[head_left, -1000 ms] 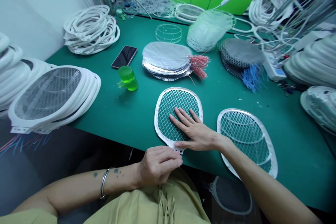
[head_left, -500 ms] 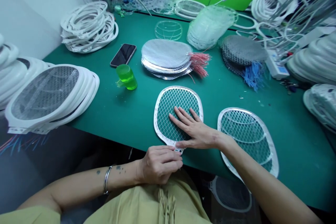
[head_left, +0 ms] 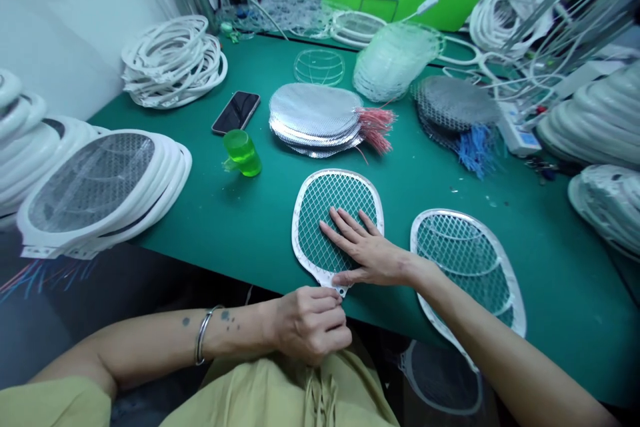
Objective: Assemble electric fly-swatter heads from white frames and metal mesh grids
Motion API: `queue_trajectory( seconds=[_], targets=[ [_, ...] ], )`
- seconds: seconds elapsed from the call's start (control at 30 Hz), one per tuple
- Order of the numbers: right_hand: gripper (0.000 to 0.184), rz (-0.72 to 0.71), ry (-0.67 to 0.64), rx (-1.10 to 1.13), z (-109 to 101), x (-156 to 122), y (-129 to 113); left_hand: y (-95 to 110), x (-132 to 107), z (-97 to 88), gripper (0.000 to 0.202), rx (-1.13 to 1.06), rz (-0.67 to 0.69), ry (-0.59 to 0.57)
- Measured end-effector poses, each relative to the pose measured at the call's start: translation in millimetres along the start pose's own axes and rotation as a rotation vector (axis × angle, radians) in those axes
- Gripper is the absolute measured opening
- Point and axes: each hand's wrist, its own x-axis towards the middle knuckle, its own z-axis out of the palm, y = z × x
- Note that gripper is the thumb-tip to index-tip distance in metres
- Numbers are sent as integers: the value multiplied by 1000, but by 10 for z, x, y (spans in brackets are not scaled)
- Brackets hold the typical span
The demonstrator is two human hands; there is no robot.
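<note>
A white mosquito-racket frame (head_left: 304, 255) with a metal mesh inside lies flat near the table's front edge, its narrow neck pointing toward me. My right hand (head_left: 367, 253) rests on it with fingers spread over the mesh and the thumb near the neck. Just below the neck's tip, my left hand (head_left: 313, 323) is closed in a fist, its fingertips at the end of the neck. What those fingers grip is hidden. To the right lies another racket frame (head_left: 515, 280) with mesh and clear curved ribs, partly covered by my right forearm.
Silvery mesh sheets with red wires (head_left: 315, 110) are stacked behind the frame. Dark mesh sheets (head_left: 455, 103) with blue wires lie right. A green cup (head_left: 243, 153), a phone (head_left: 236, 112) and stacked racket frames (head_left: 170, 173) stand left. Clear plastic grids (head_left: 393, 63) sit farther back.
My left hand has shifted slightly down from the neck toward my body, uncovering more of the neck's tip. My right hand stays flat on the mesh. The camera view has tilted a little.
</note>
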Motion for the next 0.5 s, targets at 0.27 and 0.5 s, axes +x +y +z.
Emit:
queue_trajectory(
  seconds=[0.27, 0.5],
  targets=[
    [90, -56, 177, 323, -58, -50, -45, -403, 88, -569, 36, -278, -555, -116],
    [83, -58, -164, 277, -534, 27, 211, -811, -272, -217, 80, 330, -500, -195]
  ],
)
